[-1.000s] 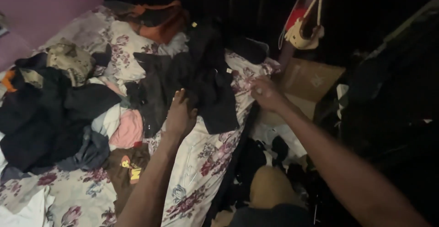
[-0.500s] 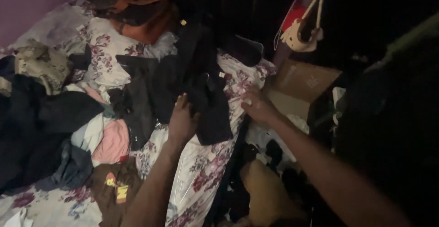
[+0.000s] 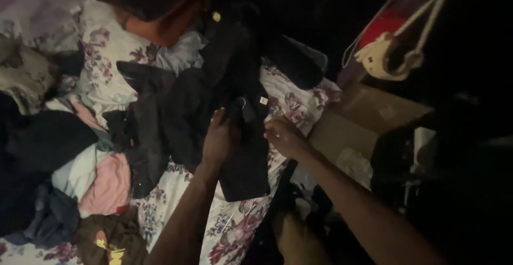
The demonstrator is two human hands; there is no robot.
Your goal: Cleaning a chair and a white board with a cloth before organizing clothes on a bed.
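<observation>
A black garment point(image 3: 243, 158) lies spread on a floral bedsheet point(image 3: 238, 227) in dim light. My left hand point(image 3: 218, 139) rests flat on the black garment near its middle, fingers pointing away from me. My right hand point(image 3: 284, 135) is at the garment's right edge, fingers curled by the dark cloth; whether it pinches the fabric is hard to tell. A small metal hook point(image 3: 243, 102) and a pale tag point(image 3: 263, 100) show just beyond my fingers.
Piled clothes cover the bed's left side: dark items point(image 3: 37, 153), a pink piece point(image 3: 109, 182), a brown printed shirt point(image 3: 109, 241). An orange garment point(image 3: 160, 22) lies at the top. A cardboard box point(image 3: 368, 118) stands right of the bed, with a rope-hung object point(image 3: 387, 56) above it.
The view has shifted closer and to the right. My left hand slid forward onto the black garment, and my right hand moved left from the bed's edge to the garment's side.
</observation>
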